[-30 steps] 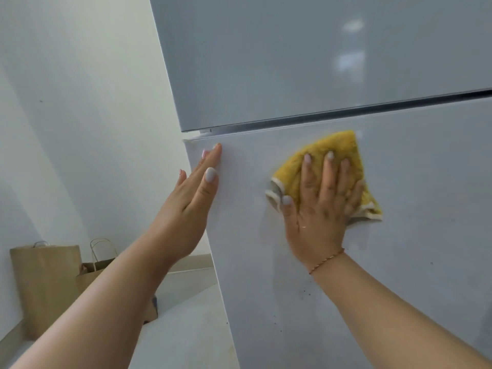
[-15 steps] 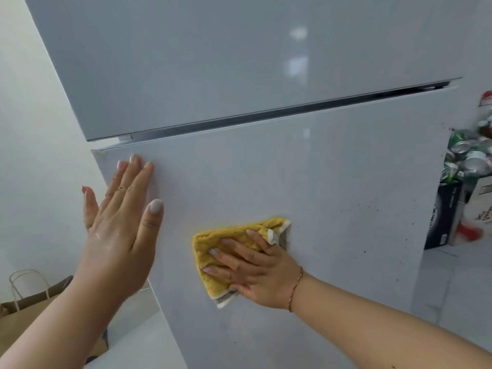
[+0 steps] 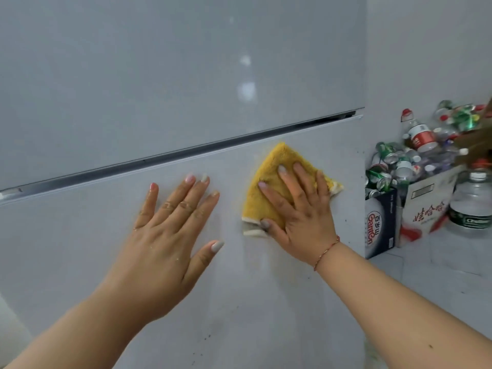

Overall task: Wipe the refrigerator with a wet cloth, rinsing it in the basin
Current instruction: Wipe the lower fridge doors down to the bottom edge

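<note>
The pale grey refrigerator (image 3: 133, 89) fills most of the view, with a dark gap running between its upper and lower doors. A folded yellow cloth (image 3: 269, 187) lies flat against the lower door just below that gap. My right hand (image 3: 298, 211) presses the cloth to the door with straight, spread fingers. My left hand (image 3: 173, 235) rests flat on the lower door to the left of the cloth, fingers straight. Small dark specks dot the lower part of the door. The basin is not in view.
Right of the refrigerator, cardboard boxes (image 3: 423, 209) heaped with empty bottles and cans stand on the white floor. A large water bottle (image 3: 471, 201) stands beside them at the far right. A white wall (image 3: 426, 49) rises behind.
My right hand has slid the cloth up and to the right, close under the door gap. My left hand has moved right from the door's left edge toward the middle.
</note>
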Motion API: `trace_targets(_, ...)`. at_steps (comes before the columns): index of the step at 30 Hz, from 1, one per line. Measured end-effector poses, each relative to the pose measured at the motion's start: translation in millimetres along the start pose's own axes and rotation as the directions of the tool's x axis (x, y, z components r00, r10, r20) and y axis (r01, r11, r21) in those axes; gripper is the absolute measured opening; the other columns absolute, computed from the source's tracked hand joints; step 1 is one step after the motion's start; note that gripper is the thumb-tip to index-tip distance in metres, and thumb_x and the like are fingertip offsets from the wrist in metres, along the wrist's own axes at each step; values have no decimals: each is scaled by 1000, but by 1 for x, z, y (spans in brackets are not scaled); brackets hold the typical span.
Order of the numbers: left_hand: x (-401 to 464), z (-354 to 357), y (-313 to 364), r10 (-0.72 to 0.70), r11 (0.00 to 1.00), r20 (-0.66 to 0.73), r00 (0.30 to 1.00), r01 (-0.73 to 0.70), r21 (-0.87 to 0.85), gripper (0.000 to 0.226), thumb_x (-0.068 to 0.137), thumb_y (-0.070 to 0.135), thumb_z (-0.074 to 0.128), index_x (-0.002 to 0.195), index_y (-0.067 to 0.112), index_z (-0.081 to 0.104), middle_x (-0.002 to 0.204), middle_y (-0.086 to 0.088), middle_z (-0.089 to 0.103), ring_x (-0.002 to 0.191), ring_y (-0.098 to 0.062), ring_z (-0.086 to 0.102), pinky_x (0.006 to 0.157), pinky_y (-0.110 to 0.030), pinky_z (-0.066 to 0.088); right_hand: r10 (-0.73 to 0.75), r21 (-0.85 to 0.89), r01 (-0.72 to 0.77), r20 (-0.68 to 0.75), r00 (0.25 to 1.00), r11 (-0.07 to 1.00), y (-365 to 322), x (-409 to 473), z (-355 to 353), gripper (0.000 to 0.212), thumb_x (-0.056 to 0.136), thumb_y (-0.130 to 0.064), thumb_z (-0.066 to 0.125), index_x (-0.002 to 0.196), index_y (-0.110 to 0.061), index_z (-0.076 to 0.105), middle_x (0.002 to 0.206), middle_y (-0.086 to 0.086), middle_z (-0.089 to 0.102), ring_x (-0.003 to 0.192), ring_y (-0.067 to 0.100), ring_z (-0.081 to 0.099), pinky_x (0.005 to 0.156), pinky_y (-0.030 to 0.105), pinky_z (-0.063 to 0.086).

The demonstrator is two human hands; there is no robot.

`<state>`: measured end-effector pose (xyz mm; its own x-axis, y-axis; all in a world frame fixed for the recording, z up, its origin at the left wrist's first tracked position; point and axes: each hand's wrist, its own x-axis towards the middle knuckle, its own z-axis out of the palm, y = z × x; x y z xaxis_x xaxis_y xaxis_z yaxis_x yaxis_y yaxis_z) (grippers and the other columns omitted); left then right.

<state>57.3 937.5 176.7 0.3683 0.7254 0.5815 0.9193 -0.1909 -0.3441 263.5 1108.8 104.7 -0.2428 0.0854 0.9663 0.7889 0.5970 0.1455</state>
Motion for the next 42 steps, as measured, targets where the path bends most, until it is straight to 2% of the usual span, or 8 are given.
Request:
trace_targets(3, 13, 7, 4, 51, 996, 31, 998, -53, 67, 64, 100, 54, 18, 149, 15, 34, 158, -4, 24, 149, -16, 10, 117, -51, 6, 270, -40, -268, 71, 960, 963, 37, 16, -5, 62, 94, -64, 21, 148, -34, 18, 155, 5, 16, 145, 29, 12, 115, 58, 7)
trace_targets(7, 20, 15, 7, 62, 995, 36, 997, -65, 79, 65, 100, 53, 17, 148, 14, 35, 157, -3, 27, 148, -17, 13, 118, -53, 5, 635, 6, -641, 136, 761, 767, 61, 17, -8, 67, 90, -65, 12, 151, -37, 0, 160, 2, 2, 147, 23, -4, 117, 54, 0)
trace_targets(13, 25, 14, 11, 53, 999, 8, 999, -53, 11, 62, 100, 52, 19, 149, 17, 34, 156, 1, 30, 148, -14, 14, 119, -48, 2, 818, 85, -840, 193, 542, 536, 15, -12, -2, 65, 87, -63, 4, 145, -39, -13, 161, 1, -4, 147, 19, -9, 118, 51, 1)
trace_targets(19, 26, 11, 9, 15, 995, -10, 1000, -16, -98, 67, 100, 54, 18, 154, 15, 17, 153, 1, 32, 147, -6, 11, 120, -39, -1, 595, 126, -631, 235, 769, 766, -53, -55, -2, 63, 96, -59, 18, 151, -30, 13, 157, 9, 16, 146, 30, 8, 115, 55, 8)
trace_targets(26, 27, 14, 8, 6, 992, -4, 1000, -6, -127, 68, 99, 55, 18, 155, 16, 11, 154, 0, 35, 147, -6, 12, 120, -38, -2, 180, 97, -193, 122, 976, 976, 0, -27, -7, 67, 87, -60, 44, 145, -32, 28, 151, 7, 22, 144, 31, 16, 113, 62, 13)
trace_targets(34, 28, 15, 8, 11, 996, -1, 1000, -11, -89, 68, 99, 54, 18, 153, 14, 19, 152, 0, 33, 147, -6, 11, 120, -40, -1, 621, 3, -629, 157, 768, 778, 76, 22, -12, 76, 87, -71, -1, 151, -30, -4, 160, 7, 0, 147, 28, 2, 116, 55, 2)
trace_targets(39, 28, 15, 8, 12, 996, 7, 1000, -11, -90, 68, 99, 55, 18, 154, 14, 18, 152, 2, 29, 147, -6, 9, 120, -39, -3, 793, 64, -810, 170, 585, 583, 53, -36, 2, 71, 92, -64, 4, 151, -27, -9, 160, 10, 1, 147, 27, 3, 116, 56, 14)
trace_targets(42, 27, 15, 8, 15, 996, 7, 1000, -14, -86, 68, 99, 55, 18, 154, 14, 18, 152, 2, 27, 147, -5, 7, 120, -38, -4, 795, 47, -808, 151, 587, 587, 5, -71, 12, 68, 96, -57, 7, 152, -19, -1, 158, 17, 11, 147, 31, 7, 114, 57, 18)
